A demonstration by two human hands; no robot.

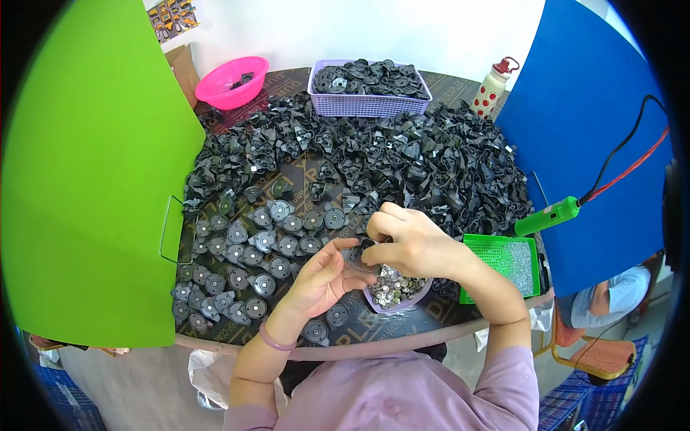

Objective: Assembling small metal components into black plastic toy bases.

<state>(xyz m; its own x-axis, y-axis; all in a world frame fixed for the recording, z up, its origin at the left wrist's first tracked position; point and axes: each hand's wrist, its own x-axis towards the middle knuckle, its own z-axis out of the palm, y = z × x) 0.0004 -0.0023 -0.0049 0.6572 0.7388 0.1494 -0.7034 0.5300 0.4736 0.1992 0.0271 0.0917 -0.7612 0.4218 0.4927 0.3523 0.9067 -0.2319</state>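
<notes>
In front of me, both hands meet at a small black plastic part (357, 253), partly hidden by my fingers. My left hand (316, 281) cradles it with thumb and fingers curved around its left side. From the right, my right hand (406, 243) is closed over it, fingertips bent down onto it. Just below the right hand sits a lilac heart-shaped bowl (392, 309) of small round metal pieces (392, 289). Left of my hands lie many round grey-black assemblies (264, 241) with pale metal centres.
A large pile of black plastic parts (431, 165) covers the table's far side. Behind it stand a pink basket (231, 85), a lilac basket (370, 106) and a bottle (491, 90). A green tray (468, 269) and hanging green electric screwdriver (546, 217) are right. Green (93, 172) and blue (575, 151) panels flank the table.
</notes>
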